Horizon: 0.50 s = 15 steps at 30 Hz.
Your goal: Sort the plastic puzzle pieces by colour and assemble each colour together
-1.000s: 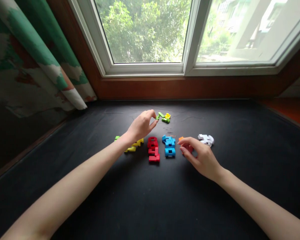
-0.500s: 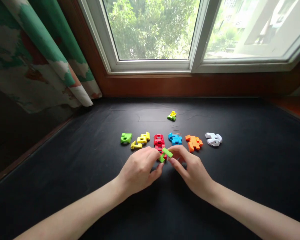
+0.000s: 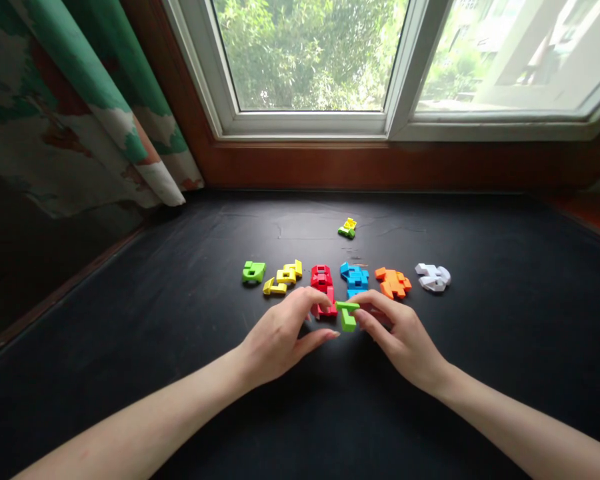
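A small light-green plastic toy block piece (image 3: pixel 349 317) is pinched between the thumb and fingers of my right hand (image 3: pixel 397 333). My left hand (image 3: pixel 280 333) is just to its left, thumb and fingers apart, with nothing held. Behind the hands, red plastic pieces (image 3: pixel 321 277) lie in the middle of a row, partly covered by my left fingertips. Blue pieces (image 3: pixel 355 275) are beside them, their near end partly hidden by the right fingers. Farther right come orange pieces (image 3: pixel 393 283).
Yellow pieces (image 3: pixel 289 273) and a green piece (image 3: pixel 253 272) lie at the row's left, a white piece (image 3: pixel 433 277) at its right. A yellow-and-green piece (image 3: pixel 348 228) sits farther back on the black tabletop (image 3: pixel 300 413). Beyond stand a window (image 3: pixel 300 127) and a curtain (image 3: pixel 145 133).
The light-green piece has turned and shifted right with my right hand. My left fingers have let go of it and spread apart. The view has shifted slightly.
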{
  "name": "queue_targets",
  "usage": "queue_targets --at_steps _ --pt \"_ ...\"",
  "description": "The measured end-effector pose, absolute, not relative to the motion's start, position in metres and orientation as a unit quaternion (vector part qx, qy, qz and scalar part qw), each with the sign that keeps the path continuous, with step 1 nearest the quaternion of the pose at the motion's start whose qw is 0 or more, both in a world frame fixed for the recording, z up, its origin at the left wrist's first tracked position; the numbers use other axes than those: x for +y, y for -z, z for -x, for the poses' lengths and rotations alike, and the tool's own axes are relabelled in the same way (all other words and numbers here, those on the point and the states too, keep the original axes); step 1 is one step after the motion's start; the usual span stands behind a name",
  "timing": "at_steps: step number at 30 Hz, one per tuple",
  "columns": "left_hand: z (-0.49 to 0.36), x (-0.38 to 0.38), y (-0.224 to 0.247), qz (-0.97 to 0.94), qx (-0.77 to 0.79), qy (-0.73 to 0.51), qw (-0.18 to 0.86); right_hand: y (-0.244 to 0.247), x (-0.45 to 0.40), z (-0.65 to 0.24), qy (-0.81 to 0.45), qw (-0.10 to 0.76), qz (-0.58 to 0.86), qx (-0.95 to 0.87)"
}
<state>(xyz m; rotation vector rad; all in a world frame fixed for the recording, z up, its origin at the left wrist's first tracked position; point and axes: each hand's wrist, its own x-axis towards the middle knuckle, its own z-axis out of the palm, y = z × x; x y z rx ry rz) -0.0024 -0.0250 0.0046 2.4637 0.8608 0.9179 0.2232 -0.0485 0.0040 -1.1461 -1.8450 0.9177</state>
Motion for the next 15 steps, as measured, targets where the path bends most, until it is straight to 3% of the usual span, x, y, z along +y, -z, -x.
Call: queue_targets --at_steps 15 --pt "-0.0018 -0.0243 -0.0092 -0.882 0.182 -0.400 0.169 -0.0003 -0.0491 -0.2228 -0.381 0.375 0.437 -0.723"
